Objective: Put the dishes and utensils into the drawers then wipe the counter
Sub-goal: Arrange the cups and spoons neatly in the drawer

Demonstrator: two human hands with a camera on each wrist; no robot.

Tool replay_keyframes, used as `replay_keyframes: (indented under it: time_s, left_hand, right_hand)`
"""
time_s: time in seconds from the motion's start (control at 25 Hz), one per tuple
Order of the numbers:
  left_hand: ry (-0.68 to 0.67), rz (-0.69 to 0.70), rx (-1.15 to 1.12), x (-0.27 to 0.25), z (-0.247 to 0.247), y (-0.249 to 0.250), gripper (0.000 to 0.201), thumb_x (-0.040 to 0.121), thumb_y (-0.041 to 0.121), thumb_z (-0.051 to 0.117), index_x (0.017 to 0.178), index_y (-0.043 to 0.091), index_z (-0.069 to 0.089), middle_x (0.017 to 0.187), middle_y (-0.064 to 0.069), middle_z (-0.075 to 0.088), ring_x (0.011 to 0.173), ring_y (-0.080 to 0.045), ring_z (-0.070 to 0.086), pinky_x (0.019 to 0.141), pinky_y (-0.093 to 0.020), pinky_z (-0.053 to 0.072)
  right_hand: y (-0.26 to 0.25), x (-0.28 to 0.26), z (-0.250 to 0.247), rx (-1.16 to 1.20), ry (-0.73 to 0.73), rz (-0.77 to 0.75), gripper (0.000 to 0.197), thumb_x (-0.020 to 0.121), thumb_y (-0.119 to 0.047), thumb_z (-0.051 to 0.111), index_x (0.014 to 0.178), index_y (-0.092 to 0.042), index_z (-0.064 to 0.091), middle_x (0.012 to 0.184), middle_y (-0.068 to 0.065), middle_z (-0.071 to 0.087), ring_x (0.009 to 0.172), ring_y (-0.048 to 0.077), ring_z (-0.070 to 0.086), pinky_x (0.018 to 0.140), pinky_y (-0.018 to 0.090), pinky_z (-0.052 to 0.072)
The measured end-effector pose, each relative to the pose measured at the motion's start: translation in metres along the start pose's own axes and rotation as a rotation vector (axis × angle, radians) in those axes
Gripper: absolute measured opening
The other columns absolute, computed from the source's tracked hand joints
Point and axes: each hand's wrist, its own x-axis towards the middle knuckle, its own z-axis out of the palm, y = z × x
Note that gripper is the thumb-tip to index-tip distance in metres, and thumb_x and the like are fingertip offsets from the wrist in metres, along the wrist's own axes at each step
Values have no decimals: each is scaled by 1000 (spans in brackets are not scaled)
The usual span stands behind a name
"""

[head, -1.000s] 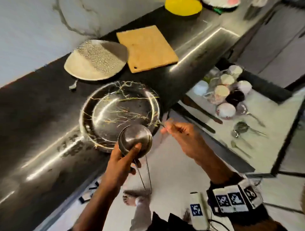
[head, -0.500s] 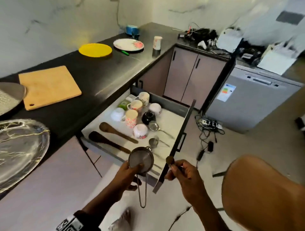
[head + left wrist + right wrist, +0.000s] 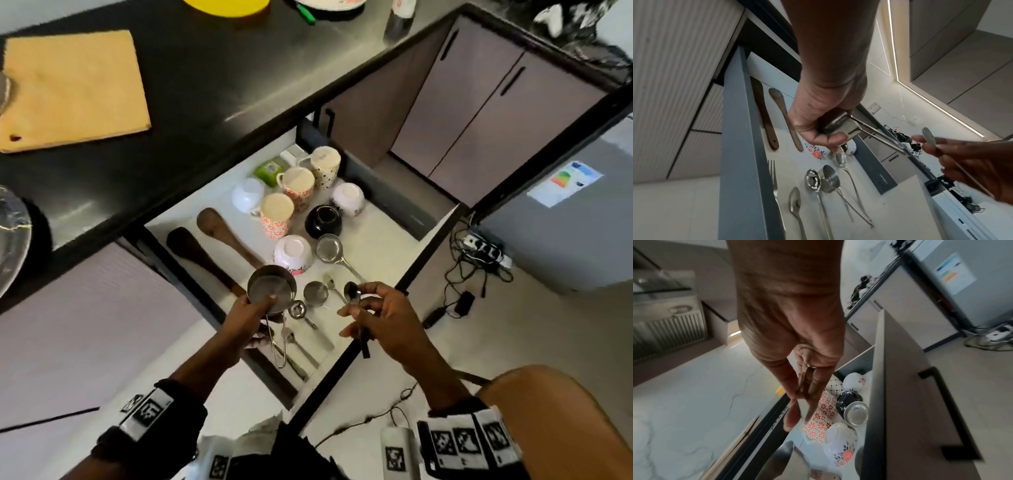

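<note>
My left hand (image 3: 260, 308) grips a small round steel strainer (image 3: 271, 289) by its rim, its wire loop handle hanging toward me. It hovers over the near left part of the open drawer (image 3: 376, 246). In the left wrist view the fingers curl round the strainer (image 3: 840, 128). My right hand (image 3: 363, 305) pinches a steel spoon (image 3: 351, 291), bowl up, above the drawer's front edge. The right wrist view shows that spoon (image 3: 803, 408) between thumb and fingers. In the drawer lie several upturned cups (image 3: 277, 214), two wooden spatulas (image 3: 226, 236), smaller strainers (image 3: 329, 248) and spoons.
On the black counter (image 3: 212, 78) are a wooden cutting board (image 3: 72, 89), a yellow plate (image 3: 226, 5) and a large steel plate (image 3: 10, 240) at the left edge. Cabinet doors (image 3: 479, 113), a grey appliance (image 3: 565, 233) and floor cables (image 3: 479, 260) are to the right. My knee (image 3: 548, 411) is lower right.
Both hands carried the strainer and the spoon from beside the large steel plate on the counter to over the open drawer. The view swung right and down with them.
</note>
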Motion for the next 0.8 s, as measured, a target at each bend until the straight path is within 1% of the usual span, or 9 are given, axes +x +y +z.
replay_keyframes:
  time_s: [0.08,0.16,0.2,0.32,0.44,0.48,0.56,0.68,0.8]
  left_hand:
    - [42,-5,-9,12,3,5,37,93,42,61,117,15,54,84,-7,76,65,-27,60,53,-26,48]
    - [84,4,-6,12,5,10,38,92,42,61,117,15,53,81,-7,76,55,-22,59,43,-21,46]
    - [86,27,2,13,4,12,39,92,42,62,118,14,53,82,-8,75,54,-22,60,42,-21,45]
    - [91,81,69,17,-3,20,44,89,41,67,121,13,52,90,-11,73,68,-31,66,51,-28,50]
    - [190,93,161,15,-9,32,35,91,33,66,117,15,51,90,-4,67,62,-11,64,53,-24,51]
    - [223,93,163,13,-11,35,33,92,33,66,116,17,50,88,-2,66,59,-8,63,52,-24,52]
    - [273,54,139,5,-10,39,33,91,34,66,116,20,49,88,-2,66,61,-11,64,54,-27,54]
    - [338,-44,140,-3,-4,40,34,91,36,65,116,25,46,89,-2,65,62,-14,63,52,-26,54]
    - [363,-107,106,-6,6,42,25,93,34,63,110,25,47,87,-3,63,65,-15,62,53,-24,52]
  right_hand:
    - [-22,33,-9,-107,-113,31,32,91,1,61,120,-12,54,99,18,72,72,37,72,67,35,60]
    - [-44,66,-16,-210,-195,53,33,90,2,62,119,-9,54,103,21,67,74,38,72,66,36,60]
    - [-53,84,-17,-271,-226,49,29,90,2,62,117,-5,54,103,22,64,73,38,72,64,35,60]
    - [-65,144,-20,-593,-351,30,10,92,-6,62,101,-3,58,92,13,61,70,32,72,58,34,58]
    - [-61,198,-19,-1056,-595,-19,10,89,-13,69,83,-12,60,80,9,68,60,19,69,52,28,54]
    - [-59,214,-16,-1176,-666,-45,12,87,-13,70,79,-15,61,77,8,70,56,16,68,49,24,51]
    - [-58,239,-9,-1335,-776,-111,10,84,-12,71,76,-14,67,74,6,70,54,14,67,49,23,49]
    - [-47,257,0,-1549,-944,-272,6,81,-16,68,76,-18,65,79,-2,67,71,17,65,58,24,46]
    - [-25,265,0,-1675,-1076,-495,4,83,-18,60,81,-20,63,94,1,66,92,22,61,69,26,41]
